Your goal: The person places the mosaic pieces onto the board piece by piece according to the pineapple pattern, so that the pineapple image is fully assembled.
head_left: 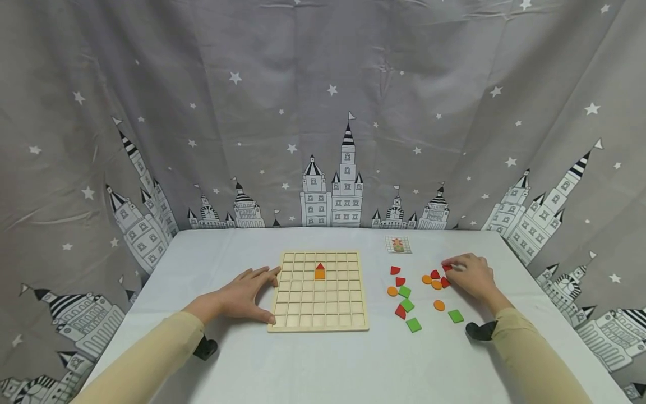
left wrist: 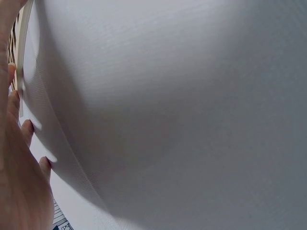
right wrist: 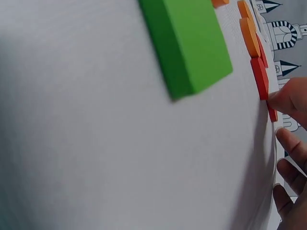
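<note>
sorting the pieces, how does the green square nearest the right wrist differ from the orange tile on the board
The green square lies loose on the white table, turned at an angle; the orange tile sits straight in a cell of the wooden board, under a red triangle. They differ in colour. Both look like flat squares.

Loose pieces (head_left: 406, 306) right of board (head_left: 318, 322); card (head_left: 397, 244) behind.
</note>
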`<state>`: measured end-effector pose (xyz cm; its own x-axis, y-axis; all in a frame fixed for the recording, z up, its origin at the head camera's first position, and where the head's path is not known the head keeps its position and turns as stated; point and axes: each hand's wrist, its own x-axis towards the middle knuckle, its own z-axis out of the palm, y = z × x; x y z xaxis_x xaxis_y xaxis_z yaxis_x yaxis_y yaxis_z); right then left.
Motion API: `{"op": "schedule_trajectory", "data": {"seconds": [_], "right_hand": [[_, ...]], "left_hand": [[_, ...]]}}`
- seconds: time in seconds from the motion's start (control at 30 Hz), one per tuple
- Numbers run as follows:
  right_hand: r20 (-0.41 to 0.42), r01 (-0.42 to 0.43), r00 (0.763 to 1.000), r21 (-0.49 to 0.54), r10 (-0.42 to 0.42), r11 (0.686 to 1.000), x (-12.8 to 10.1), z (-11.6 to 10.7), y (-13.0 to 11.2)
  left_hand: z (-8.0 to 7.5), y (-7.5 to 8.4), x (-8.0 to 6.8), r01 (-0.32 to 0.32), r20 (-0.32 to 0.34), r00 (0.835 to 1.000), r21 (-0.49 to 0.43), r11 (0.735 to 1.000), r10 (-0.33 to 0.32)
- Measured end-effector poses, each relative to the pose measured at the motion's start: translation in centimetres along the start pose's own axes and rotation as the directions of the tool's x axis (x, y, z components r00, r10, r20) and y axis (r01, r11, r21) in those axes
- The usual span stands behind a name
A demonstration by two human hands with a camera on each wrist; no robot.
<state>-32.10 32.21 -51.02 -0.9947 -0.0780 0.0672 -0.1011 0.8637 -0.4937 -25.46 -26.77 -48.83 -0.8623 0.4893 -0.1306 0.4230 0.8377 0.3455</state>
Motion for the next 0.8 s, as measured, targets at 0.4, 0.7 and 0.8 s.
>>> {"op": "schedule_trajectory", "data": {"seconds": [0.4,0.7,0.8], "right_hand": [[-0.069,-0.031,0.997,-0.007,0.030,0.999,-0.55,0.14,0.39],[-0.063,-0.030,0.998,0.008,0.030,1.000,-0.58,0.17,0.78],[-0.075,-0.020,0.997,0.010,0.021,1.000,-0.55,0.23,0.81]], "left_hand": [[-0.06,-0.04,0.00,-0.005,-0.006,1.000,0.000,1.000,0.005],[-0.09,0.04,-0.04,-0.007,-0.006,1.000,-0.001,1.000,0.007],[-0.06,0.04,-0.02,-0.006,-0.005,1.000,0.001,1.000,0.006]]}}
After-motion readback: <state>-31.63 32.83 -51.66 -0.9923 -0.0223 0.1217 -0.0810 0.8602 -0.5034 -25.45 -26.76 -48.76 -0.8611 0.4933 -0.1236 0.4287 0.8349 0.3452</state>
